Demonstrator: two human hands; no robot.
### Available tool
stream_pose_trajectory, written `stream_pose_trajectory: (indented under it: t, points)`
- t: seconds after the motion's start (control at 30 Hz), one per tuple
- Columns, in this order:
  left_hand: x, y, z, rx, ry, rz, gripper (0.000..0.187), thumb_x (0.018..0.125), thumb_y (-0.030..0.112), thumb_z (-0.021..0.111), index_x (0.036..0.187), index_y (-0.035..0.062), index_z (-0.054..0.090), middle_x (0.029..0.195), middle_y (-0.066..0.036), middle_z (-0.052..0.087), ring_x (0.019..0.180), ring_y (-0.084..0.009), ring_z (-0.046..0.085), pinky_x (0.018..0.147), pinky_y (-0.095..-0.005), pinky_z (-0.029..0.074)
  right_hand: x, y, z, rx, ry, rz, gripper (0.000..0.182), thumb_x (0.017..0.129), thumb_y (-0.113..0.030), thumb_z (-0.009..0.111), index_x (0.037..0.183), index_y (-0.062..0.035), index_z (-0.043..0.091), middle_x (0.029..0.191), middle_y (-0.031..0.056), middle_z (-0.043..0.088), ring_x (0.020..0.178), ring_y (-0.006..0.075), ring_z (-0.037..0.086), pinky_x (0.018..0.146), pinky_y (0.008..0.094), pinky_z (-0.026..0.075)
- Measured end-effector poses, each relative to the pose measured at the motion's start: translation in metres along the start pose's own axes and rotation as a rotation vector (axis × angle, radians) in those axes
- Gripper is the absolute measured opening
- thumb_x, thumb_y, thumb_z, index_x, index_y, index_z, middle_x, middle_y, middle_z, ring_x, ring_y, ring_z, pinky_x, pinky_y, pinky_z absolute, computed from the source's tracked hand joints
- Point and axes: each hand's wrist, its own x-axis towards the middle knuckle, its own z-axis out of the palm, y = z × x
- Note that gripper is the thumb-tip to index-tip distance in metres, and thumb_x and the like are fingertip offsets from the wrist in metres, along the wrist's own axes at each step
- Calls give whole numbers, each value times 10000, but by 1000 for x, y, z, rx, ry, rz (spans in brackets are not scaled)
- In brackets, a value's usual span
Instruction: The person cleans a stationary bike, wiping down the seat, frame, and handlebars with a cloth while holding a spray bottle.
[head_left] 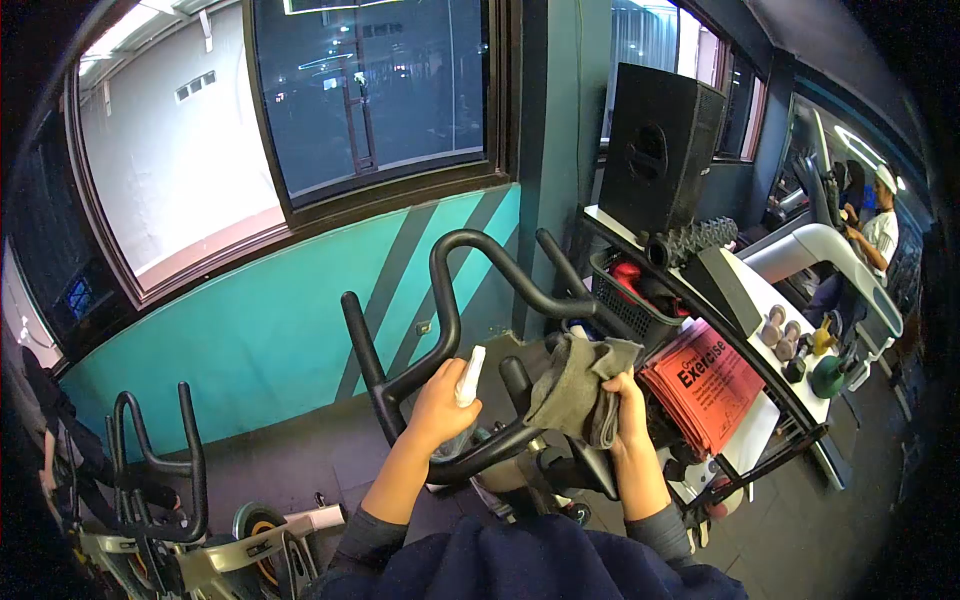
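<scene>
My left hand (443,402) is wrapped round a bottle with a white top (470,376); its body is partly hidden below my fingers. A folded grey cloth (572,388) is gripped in my right hand (628,412), with the thumb on its near side. Both hands are over the black handlebars (447,290) of an exercise bike. The cloth hangs over the right part of the bars; whether it touches them I cannot tell.
Another bike (190,470) stands at the lower left. On the right, a shelf rack (775,400) bears a black speaker (655,150), a basket (625,300), orange sheets (708,385) and small weights. A person (878,235) is beside a treadmill (825,250). A teal wall (250,350) stands ahead.
</scene>
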Motion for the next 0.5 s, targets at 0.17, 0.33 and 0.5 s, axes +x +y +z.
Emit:
stream_pose_trajectory:
  t: [0.17,0.33,0.5]
  points:
    - [0,-5,2,26,27,34,361,651,27,653,989,-2,527,899,-163,521,819,-360,574,717,-404,466,-2,-11,5,321,-158,-22,618,745,-178,469,1350,-61,426,1280,170,531,1152,334,530,1033,456,385]
    - [0,-10,2,-109,-7,-6,340,645,59,642,952,7,507,916,-169,508,874,-402,534,734,-434,442,0,-5,-5,433,9,-101,436,841,-280,470,1211,-59,534,1254,153,560,1139,336,536,1024,506,377]
    - [15,9,-4,-107,19,51,338,641,63,637,943,-7,504,916,-175,499,878,-396,529,743,-424,442,-4,-10,8,509,-21,-141,426,888,-321,499,1224,-59,520,1232,131,570,1144,319,532,1011,493,395]
